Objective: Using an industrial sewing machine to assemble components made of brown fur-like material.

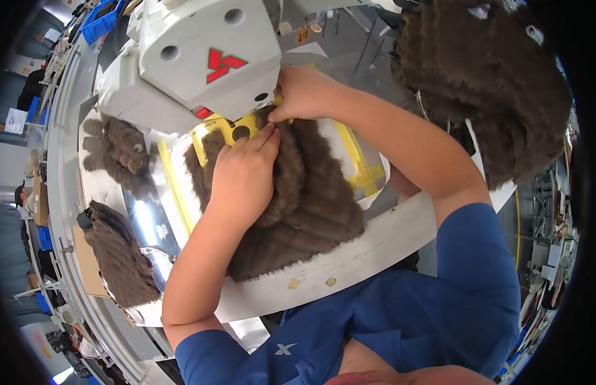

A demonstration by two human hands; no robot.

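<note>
A piece of brown fur fabric (298, 231) spreads under the head of a large white sewing machine (208, 58) and hangs toward my body. My left hand (246, 173) lies on the fur's folded upper part, its fingertips closed on the edge just right of the needle area. Against those fingertips, the thumb of my right hand (304, 93) pinches the same edge; its other fingers are partly hidden beside the machine head. A yellow plate with a round dark hole (240, 133) sits beneath the head, touching the fur. The exact grip under my fingers is hidden.
Yellow tape strips (362, 160) mark the white work surface (362, 240). More brown fur pieces lie at left (121, 256) and upper left (118, 151). A big fur heap (490, 83) stands at upper right. A blue crate (102, 20) sits far left.
</note>
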